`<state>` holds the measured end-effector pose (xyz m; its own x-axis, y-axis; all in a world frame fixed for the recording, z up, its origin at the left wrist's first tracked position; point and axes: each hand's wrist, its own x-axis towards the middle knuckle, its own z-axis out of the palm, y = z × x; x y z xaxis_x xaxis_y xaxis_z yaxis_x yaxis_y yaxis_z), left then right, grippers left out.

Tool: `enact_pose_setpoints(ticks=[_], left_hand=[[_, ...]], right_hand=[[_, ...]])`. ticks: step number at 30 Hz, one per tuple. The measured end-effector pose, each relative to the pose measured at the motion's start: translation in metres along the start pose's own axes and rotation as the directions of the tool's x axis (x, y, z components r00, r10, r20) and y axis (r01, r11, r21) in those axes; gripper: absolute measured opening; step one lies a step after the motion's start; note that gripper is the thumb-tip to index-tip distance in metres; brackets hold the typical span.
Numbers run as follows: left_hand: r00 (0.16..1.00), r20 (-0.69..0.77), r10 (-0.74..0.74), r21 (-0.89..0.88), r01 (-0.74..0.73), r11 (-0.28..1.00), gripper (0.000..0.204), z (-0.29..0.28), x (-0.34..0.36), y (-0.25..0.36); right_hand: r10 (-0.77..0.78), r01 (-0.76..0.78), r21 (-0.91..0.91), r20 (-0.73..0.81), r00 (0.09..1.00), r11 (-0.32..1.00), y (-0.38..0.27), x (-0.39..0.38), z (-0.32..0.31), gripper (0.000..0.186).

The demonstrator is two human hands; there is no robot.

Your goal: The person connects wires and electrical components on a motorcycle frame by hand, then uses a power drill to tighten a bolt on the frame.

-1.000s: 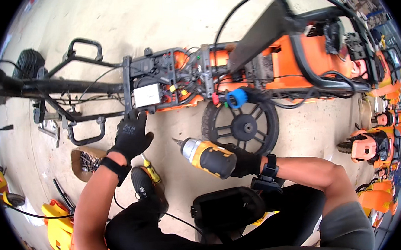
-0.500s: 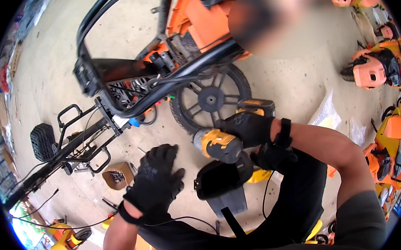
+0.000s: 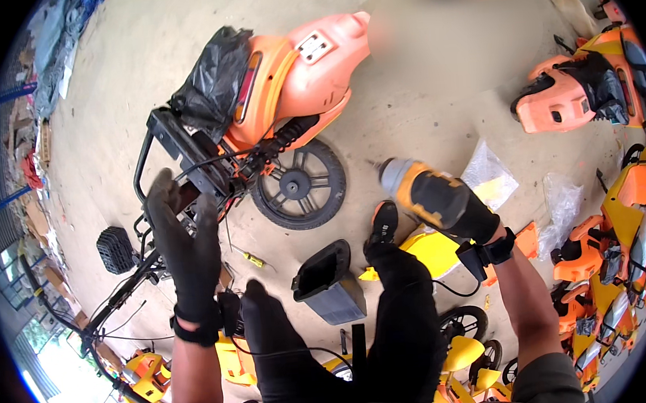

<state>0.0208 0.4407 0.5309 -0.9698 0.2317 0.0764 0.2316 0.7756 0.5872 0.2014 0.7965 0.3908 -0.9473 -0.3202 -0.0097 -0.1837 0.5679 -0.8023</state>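
Note:
My left hand (image 3: 186, 252), in a black glove, reaches up with fingers apart at the black metal frame (image 3: 184, 140) of a partly dismantled orange scooter (image 3: 314, 75); whether the fingertips touch it I cannot tell. Black plastic sheeting (image 3: 213, 82) is draped over the scooter. My right hand (image 3: 474, 217), also gloved, grips a yellow-and-black power drill (image 3: 431, 194) with a bit in its nose, held out to the right of a loose spoked wheel (image 3: 296, 185). A yellow-handled screwdriver (image 3: 253, 259) lies on the floor beside my left hand.
An open grey plastic bin (image 3: 322, 291) stands between my legs. Yellow panels (image 3: 424, 258) and plastic bags (image 3: 563, 207) lie at the right. Other scooters (image 3: 571, 105) crowd the right and lower edges. Clutter (image 3: 41, 139) lines the far left; the top right is blurred out.
The view has swung round, showing the scooter's pink-orange body upper middle. My left hand has lifted toward the frame. The drill in my right hand has moved up and to the right.

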Motion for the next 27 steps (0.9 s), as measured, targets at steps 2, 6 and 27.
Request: enact_pose_setpoints(ticks=[2,6,27], left_hand=[[0.997,-0.076,-0.010,0.153,0.022,0.988,0.059,0.003,0.014,-0.007],[0.964,-0.186,-0.191,0.248,0.234,0.940,0.069,0.010,0.037,-0.022],[0.486,-0.108,-0.867,-0.316,0.810,0.494,0.031,0.045,0.119,-0.016]], right_hand=[[-0.137,0.103,-0.274,-0.108,0.985,0.956,0.003,-0.015,-0.036,0.037],[0.555,-0.401,0.597,-0.090,0.827,0.695,-0.014,-0.018,-0.089,0.029],[0.410,-0.466,0.079,0.363,0.837,0.881,0.058,0.306,-0.321,0.047]])
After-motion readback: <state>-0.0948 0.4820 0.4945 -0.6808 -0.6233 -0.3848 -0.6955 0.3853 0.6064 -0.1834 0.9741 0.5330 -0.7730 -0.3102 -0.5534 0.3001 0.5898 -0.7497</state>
